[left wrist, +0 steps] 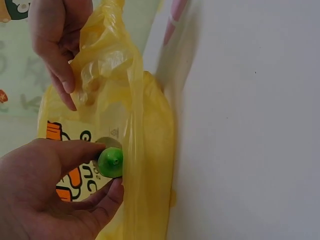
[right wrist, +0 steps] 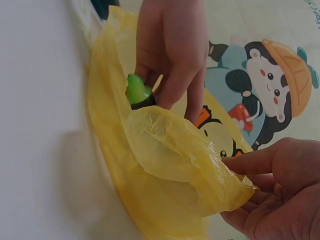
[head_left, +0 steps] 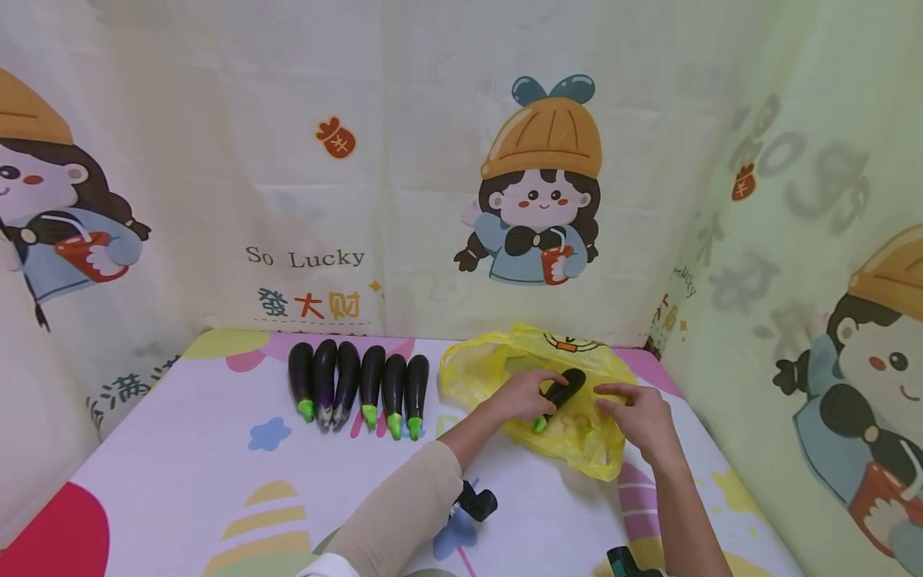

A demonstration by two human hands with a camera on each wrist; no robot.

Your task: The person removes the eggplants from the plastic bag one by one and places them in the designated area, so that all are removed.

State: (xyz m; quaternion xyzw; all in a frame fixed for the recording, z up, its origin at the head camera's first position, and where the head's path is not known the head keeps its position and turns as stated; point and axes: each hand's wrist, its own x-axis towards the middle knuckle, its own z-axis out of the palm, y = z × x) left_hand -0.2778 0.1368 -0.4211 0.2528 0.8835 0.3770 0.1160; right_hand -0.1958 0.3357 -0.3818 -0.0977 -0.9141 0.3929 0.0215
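My left hand (head_left: 525,394) grips a dark purple eggplant (head_left: 571,386) at the mouth of a yellow plastic bag (head_left: 469,370). The eggplant lies slanted, its green stem end (left wrist: 111,162) toward me, with thumb and fingers on either side of it in the left wrist view. Part of its body is hidden by the bag's front layer in both wrist views. My right hand (head_left: 643,415) is at the bag's right side. In the right wrist view its thumb and fingers (right wrist: 250,161) pinch the crumpled edge of the bag.
Several more eggplants (head_left: 372,377) lie side by side left of the bag, most with green stem ends facing me. The table has a patterned white cover (head_left: 180,449). Printed cloth walls (head_left: 418,160) stand behind and at both sides. A wrist camera (head_left: 477,502) shows beneath my left forearm.
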